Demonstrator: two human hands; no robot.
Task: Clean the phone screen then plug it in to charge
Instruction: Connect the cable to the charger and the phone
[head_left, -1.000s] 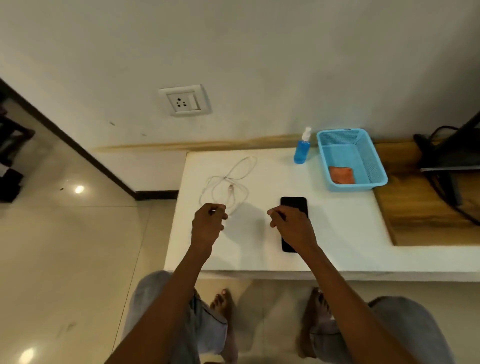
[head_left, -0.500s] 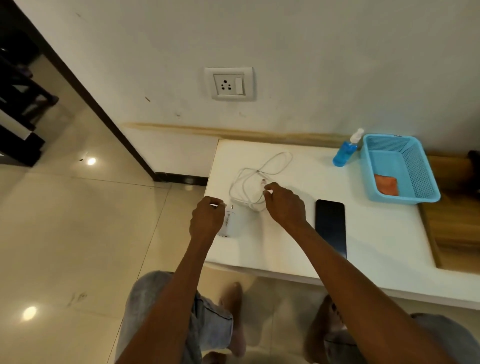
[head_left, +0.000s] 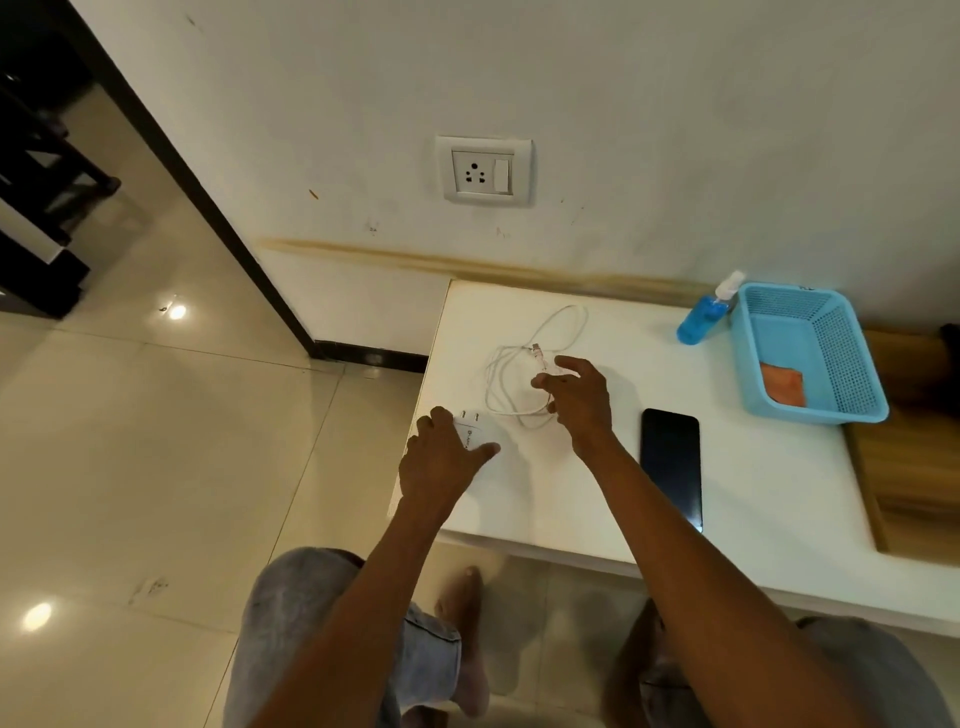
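The left hand curls round the white charger adapter at the near left corner of the white table, thumb along one side and fingers over the other, its 2 pins pointing away toward the wall. The right hand hovers over the loose coil of white cable, fingers partly spread and bent; thumb and forefinger seem to pinch the strand just below the small connector, though the contact is too fine to be sure of. The phone lies flat, screen up and dark, just to the right of the right wrist, touched by neither hand. Farther right and away from the hands, a blue spray bottle stands beside a blue basket holding an orange cloth. The wall socket sits well beyond both hands, above the table. Judging by the cloth back in the basket, the charging step seems to be in hand. The risks are these: the cable is looped over itself, so pulling the connector could tighten a tangle or drag the coil; the phone rests close to the near table edge, and a sweep of the right forearm could nudge it off; and lifting the adapter toward the socket with slack caught under the right hand could jerk the cable from the fingers.
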